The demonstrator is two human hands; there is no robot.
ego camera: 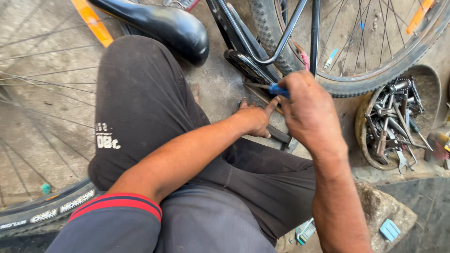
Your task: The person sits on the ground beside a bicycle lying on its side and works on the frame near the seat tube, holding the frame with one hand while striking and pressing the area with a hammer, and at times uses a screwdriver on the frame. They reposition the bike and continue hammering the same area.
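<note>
Your right hand (307, 110) is clamped around a blue-handled screwdriver (277, 89) aimed left at the bicycle frame (248, 61), while your left hand (255, 119) rests just below it, fingers spread, gripping nothing.

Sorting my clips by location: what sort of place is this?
Probably a bicycle repair spot on a concrete floor: a bicycle wheel close by, a tray of wrenches, and the right hand holding a blue-handled tool.
</note>
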